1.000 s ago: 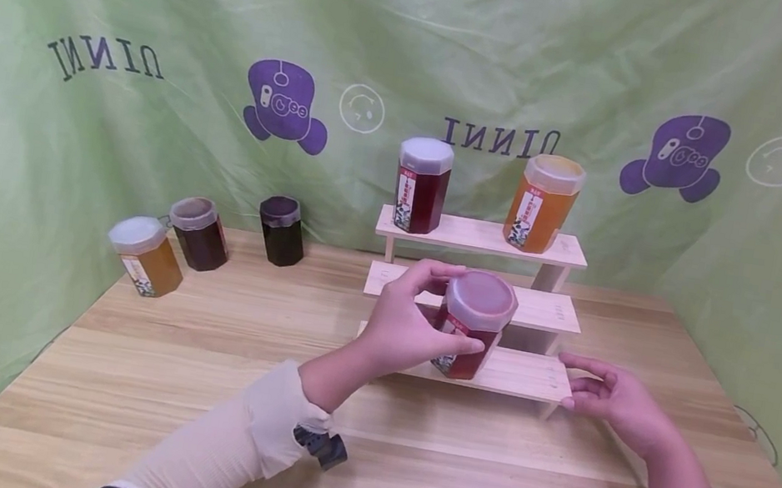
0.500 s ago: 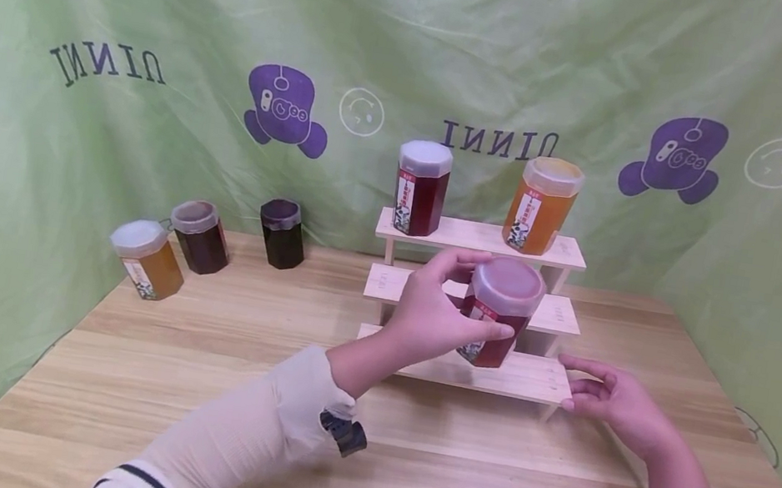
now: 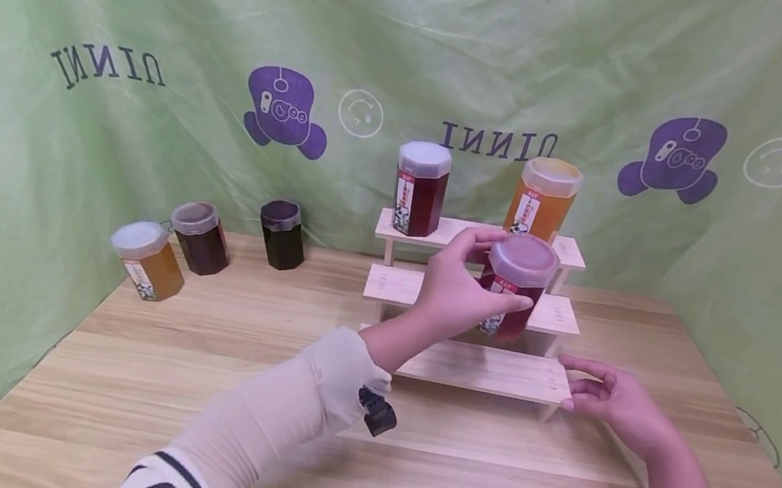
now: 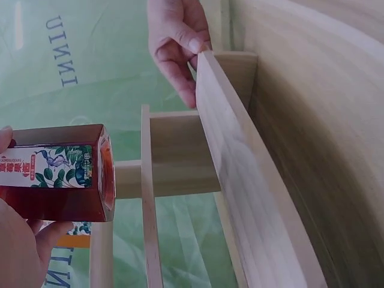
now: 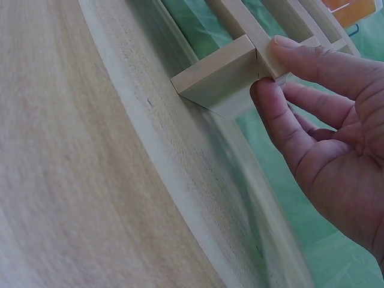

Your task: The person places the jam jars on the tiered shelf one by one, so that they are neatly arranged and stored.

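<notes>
In my left hand [image 3: 459,286] is an octagonal jar of red jam [image 3: 525,262] with a translucent lid, gripped by its sides. It is held upright in front of the middle step of a three-step wooden display shelf [image 3: 486,370]. Seen from the left wrist, the jar's underside faces the boards, with a gap between them. My right hand [image 3: 613,404] pinches the right end of the lowest step; the right wrist view has the thumb on the board [image 5: 270,57] and a finger beneath it.
On the top step stand a dark red jar [image 3: 420,189] and an orange jar [image 3: 543,203], the latter partly covered by the held jar. At the table's back left are an amber jar [image 3: 149,263], a dark brown jar [image 3: 200,239] and a nearly black jar [image 3: 282,234]. A green curtain [image 3: 424,21] hangs behind.
My left hand has lifted the red jam jar from over the lowest step, moving it up, back and to the right. The right hand has stayed at the shelf's end.
</notes>
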Demonstrator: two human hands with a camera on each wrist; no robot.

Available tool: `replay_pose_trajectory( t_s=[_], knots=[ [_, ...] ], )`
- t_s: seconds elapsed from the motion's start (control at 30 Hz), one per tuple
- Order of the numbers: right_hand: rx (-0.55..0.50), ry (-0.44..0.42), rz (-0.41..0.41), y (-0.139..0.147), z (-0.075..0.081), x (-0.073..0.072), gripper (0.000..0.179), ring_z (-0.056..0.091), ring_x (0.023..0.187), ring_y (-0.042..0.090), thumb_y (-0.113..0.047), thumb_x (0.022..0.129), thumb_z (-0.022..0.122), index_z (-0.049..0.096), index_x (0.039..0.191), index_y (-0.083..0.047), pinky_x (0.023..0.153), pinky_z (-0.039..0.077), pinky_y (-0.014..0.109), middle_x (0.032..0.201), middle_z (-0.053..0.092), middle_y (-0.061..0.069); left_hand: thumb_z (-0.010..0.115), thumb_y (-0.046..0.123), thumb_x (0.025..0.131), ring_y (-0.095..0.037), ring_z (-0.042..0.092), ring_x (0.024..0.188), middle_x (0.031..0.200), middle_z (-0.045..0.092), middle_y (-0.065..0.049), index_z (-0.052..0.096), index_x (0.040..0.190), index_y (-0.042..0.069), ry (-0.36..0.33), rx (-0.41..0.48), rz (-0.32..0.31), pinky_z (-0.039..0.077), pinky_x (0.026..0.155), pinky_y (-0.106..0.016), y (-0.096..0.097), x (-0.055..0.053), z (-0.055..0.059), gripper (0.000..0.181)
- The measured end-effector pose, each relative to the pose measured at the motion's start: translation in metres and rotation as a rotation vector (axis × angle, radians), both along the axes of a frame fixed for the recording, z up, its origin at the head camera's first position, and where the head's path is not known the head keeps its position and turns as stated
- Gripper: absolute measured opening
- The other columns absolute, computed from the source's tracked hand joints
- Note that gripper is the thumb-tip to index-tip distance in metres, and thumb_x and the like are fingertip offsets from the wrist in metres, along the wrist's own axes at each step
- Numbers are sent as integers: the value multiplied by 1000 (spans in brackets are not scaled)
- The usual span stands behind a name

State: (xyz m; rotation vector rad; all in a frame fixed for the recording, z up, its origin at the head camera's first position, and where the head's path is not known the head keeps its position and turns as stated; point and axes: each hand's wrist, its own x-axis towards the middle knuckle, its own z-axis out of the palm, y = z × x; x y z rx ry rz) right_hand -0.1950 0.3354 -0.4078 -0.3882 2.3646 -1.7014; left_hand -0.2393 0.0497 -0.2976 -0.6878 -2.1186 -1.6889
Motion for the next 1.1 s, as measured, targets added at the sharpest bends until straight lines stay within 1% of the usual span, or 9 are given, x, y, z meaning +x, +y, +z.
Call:
replay_pose_trajectory(
  t_s=[0.13, 0.33, 0.5, 0.63, 0.77, 0.9, 1.1],
  knots=[
    [0, -1, 0, 0, 0, 0, 70, 64, 99, 10, -1, 85, 71, 33, 142, 15, 82, 55, 24, 116, 64, 13, 94, 18, 62, -7, 60, 94, 113, 66, 4, 60, 125, 18, -28, 13, 4, 54, 81, -25, 7, -7, -1, 71],
    [3, 7, 2, 0, 0, 0, 71, 64, 99, 10, -1, 85, 71, 32, 142, 15, 82, 55, 24, 116, 64, 13, 94, 18, 63, -6, 60, 96, 114, 67, 4, 60, 126, 18, -47, 8, 17, 54, 83, -28, 16, -18, -6, 71],
    [-7, 20, 6, -1, -1, 0, 70, 65, 99, 10, 0, 86, 70, 32, 142, 15, 82, 55, 24, 117, 64, 11, 94, 15, 62, -6, 61, 93, 112, 67, 3, 61, 125, 17, -68, 50, 8, 53, 80, -20, 21, -25, -9, 71],
    [-13, 20, 9, -1, -2, 0, 70, 65, 99, 10, 1, 85, 70, 32, 142, 16, 82, 55, 24, 118, 64, 10, 93, 13, 63, -6, 62, 94, 114, 67, 2, 61, 126, 15, -98, 74, 1, 53, 81, -19, 26, -29, -15, 71],
    [-13, 13, 14, -1, -3, -1, 70, 65, 100, 11, 0, 85, 70, 32, 142, 15, 83, 55, 24, 118, 64, 12, 92, 12, 65, -7, 63, 97, 117, 66, 0, 59, 128, 15, -93, 81, -9, 53, 82, -17, 29, -32, -20, 72],
    [-6, 11, 10, -1, -2, -1, 70, 64, 99, 11, 0, 85, 70, 32, 143, 14, 83, 55, 24, 116, 64, 14, 92, 13, 66, -8, 62, 99, 120, 64, 0, 57, 131, 17, -68, 42, -23, 51, 82, -16, 31, -36, -20, 74],
    [13, 19, -1, 0, 0, 0, 69, 65, 99, 9, -1, 86, 70, 33, 143, 14, 83, 54, 22, 118, 64, 15, 92, 22, 67, -7, 59, 101, 122, 62, 0, 54, 134, 17, -14, -86, -3, 48, 84, -15, 33, -40, -19, 76]
  ],
)
